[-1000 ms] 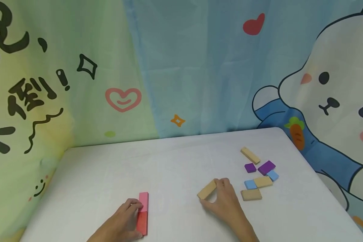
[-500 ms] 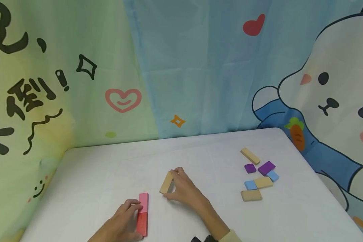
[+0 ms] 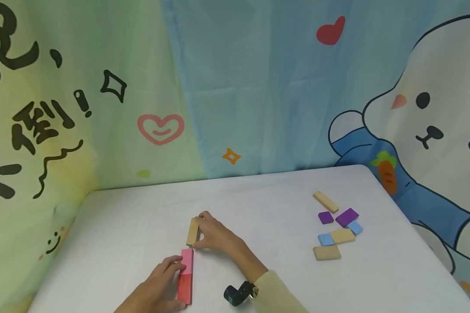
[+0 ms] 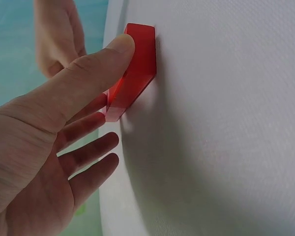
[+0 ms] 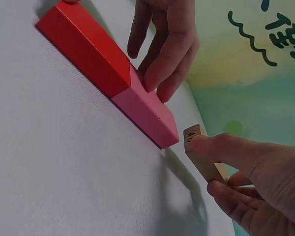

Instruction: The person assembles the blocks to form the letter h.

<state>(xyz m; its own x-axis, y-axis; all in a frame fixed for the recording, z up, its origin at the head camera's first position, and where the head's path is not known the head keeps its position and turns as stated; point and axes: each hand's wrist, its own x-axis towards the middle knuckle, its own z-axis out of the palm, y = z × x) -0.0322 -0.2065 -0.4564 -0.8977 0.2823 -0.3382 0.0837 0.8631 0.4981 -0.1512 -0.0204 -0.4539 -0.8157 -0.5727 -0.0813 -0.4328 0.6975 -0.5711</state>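
On the table's near side, a red block (image 3: 185,290) and a pink block (image 3: 186,261) lie end to end in one straight row. My left hand (image 3: 156,284) holds this row: the thumb is against the red block (image 4: 140,54) at its near end, and fingertips touch the pink block (image 5: 146,108) along its left side. Just beyond the pink end, my right hand (image 3: 217,234) pinches a plain wooden block (image 3: 193,231) by its two ends between thumb and fingers. In the right wrist view a small gap shows between the wooden block (image 5: 204,160) and the pink one.
On the right of the white table (image 3: 258,204) lie several loose pieces: wooden blocks (image 3: 327,252), purple blocks (image 3: 347,217) and light blue blocks (image 3: 326,239). A printed curtain (image 3: 239,87) hangs behind the table. A dark device (image 3: 238,294) is worn on the right wrist.
My right hand has carried the wooden block leftward from near the loose pieces to just past the pink block, turning it nearly in line with the row. The left hand has stayed put.
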